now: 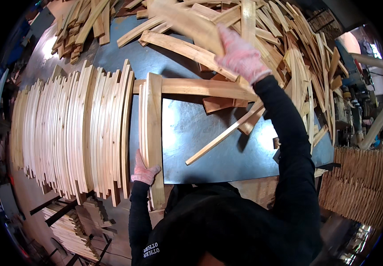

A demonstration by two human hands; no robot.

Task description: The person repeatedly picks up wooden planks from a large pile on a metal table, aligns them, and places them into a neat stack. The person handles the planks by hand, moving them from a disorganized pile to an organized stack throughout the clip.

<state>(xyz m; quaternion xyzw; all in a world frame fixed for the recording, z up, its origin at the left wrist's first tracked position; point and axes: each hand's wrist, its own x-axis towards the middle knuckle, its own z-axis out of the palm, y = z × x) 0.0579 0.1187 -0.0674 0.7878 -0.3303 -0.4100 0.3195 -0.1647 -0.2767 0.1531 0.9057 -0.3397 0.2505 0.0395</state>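
Note:
My left hand [145,170], in a pinkish work glove, is wrapped round the near part of a few wooden slats [154,133] standing together on the table. Up at the far pile, my gloved right hand [241,54] grips a wooden board [189,25] that is smeared by motion. Beneath that hand lies a curved board [187,49]. Another board [209,88] runs crosswise from the slats toward my right forearm. To the left of my left hand stands a long row of upright slats [71,133], packed side by side.
A metal-topped table [209,155] carries the wood. Loose slats [298,66] are heaped at the far right, and another heap [82,26] lies far left. One thin strip [218,139] slants across the tabletop. Stacked slats stand on a rack [69,226] at lower left and in a stack [355,181] at right.

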